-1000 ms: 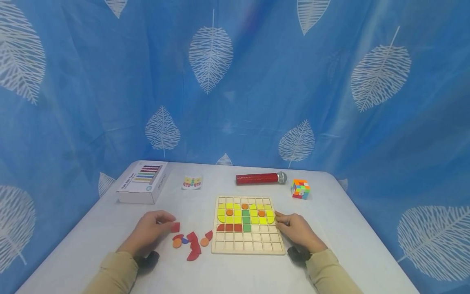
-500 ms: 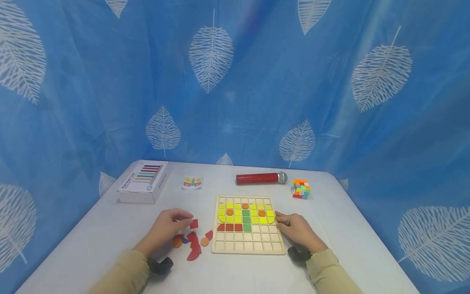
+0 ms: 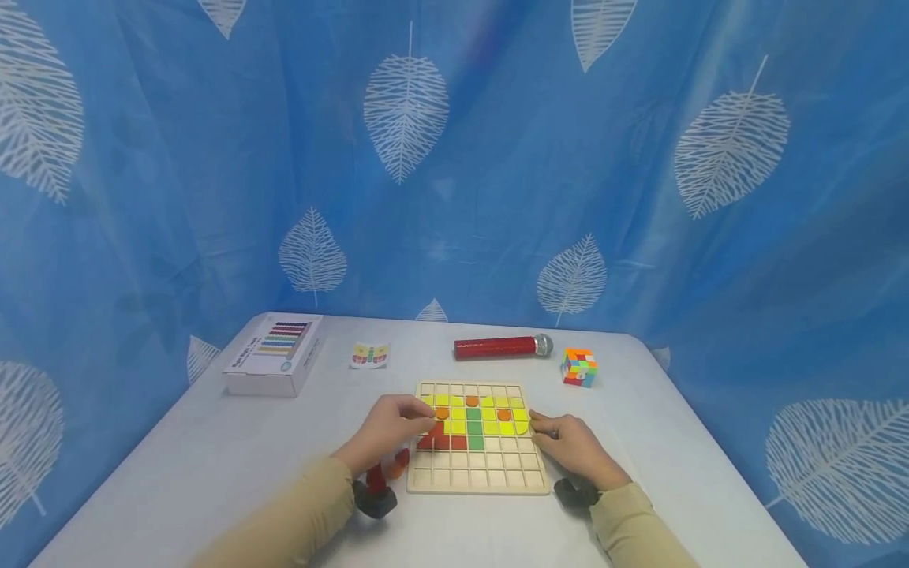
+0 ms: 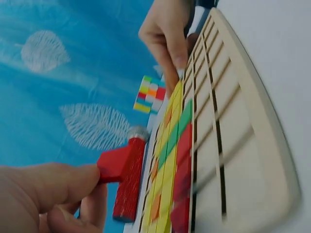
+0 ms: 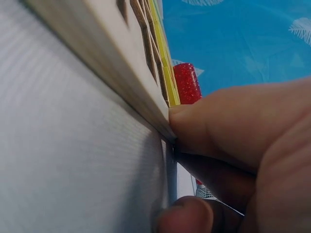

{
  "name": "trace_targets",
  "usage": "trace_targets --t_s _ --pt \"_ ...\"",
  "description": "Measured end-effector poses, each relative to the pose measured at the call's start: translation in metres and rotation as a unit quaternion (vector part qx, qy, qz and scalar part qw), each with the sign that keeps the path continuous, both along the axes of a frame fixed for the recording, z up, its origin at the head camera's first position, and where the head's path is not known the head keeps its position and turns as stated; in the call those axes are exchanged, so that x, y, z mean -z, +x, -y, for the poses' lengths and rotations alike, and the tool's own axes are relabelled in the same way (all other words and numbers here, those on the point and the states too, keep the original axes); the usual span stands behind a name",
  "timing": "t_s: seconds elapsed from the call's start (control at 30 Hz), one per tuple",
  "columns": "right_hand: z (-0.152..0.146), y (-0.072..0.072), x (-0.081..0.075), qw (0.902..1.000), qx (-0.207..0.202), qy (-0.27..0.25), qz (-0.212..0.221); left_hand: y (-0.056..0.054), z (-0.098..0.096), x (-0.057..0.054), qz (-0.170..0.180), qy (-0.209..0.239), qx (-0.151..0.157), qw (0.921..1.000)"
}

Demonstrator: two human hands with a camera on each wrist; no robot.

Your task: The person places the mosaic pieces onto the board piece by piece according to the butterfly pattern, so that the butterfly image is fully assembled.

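Note:
My left hand (image 3: 387, 428) pinches a red square tile (image 4: 115, 164) between thumb and fingers, over the left part of a wooden grid board (image 3: 477, 479). In the left wrist view the tile is held above the board's surface. Yellow tiles (image 3: 490, 427), orange discs (image 3: 472, 401), green tiles (image 3: 475, 430) and a row of red tiles (image 3: 450, 443) lie on the grid. At the board's right edge my right hand (image 3: 578, 451) grips the rim, its thumb (image 5: 194, 124) against the wood. Loose red pieces (image 3: 376, 476) on the table are partly hidden by the left wrist.
Behind the board lie a red microphone (image 3: 497, 348) and a small picture card (image 3: 370, 356). A puzzle cube (image 3: 578, 368) stands at the back right, a white box (image 3: 273, 353) at the back left. A blue leaf-patterned curtain (image 3: 454, 158) hangs behind the table.
My left hand has carried the red square tile rightward from beside the loose pieces to over the board's left part. The right hand has stayed at the board's edge.

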State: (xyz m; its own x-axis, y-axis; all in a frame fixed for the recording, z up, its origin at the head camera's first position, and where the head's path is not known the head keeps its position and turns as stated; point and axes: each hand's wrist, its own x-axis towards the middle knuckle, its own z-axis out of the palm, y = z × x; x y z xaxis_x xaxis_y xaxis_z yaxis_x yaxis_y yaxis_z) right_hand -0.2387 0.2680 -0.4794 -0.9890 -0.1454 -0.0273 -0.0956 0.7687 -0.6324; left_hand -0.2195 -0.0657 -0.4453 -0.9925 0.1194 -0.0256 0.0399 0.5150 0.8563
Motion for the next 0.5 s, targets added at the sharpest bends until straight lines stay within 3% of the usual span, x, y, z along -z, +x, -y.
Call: trace_targets --t_s 0.27,0.5 --pt "0.0 0.0 0.001 1.0 -0.003 0.001 -0.005 -0.009 -0.043 0.002 0.007 0.031 0.021 0.9993" --pt "0.0 -0.001 0.001 1.0 -0.006 -0.001 -0.007 -0.011 -0.075 0.01 -0.004 0.025 0.035 0.9991"
